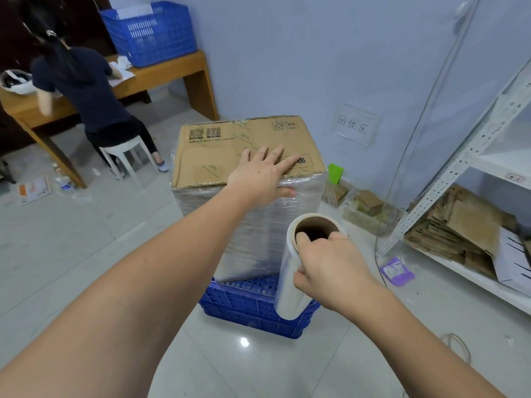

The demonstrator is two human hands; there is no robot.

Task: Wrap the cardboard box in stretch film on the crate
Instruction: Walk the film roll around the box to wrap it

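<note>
Cardboard box (244, 150): stands on the blue crate (253, 308) on the tiled floor; its side faces are covered in stretch film (244, 225), the top flaps bare (printed codes visible).
Film roll (290, 280): held upright just beside the box's near right corner, cardboard core facing up; a sheet of film runs from it to the box.
Left hand (258, 176): flat on the box top at its near edge, fingers spread, thumb over the wrapped side.
Right hand (330, 265): grasps the roll, thumb hooked into the core.
Shelf (471, 156): at right, holding flattened cardboard (459, 228).
Background: a seated person (86, 93) at a wooden table (172, 73) bearing a second blue crate (149, 30).
</note>
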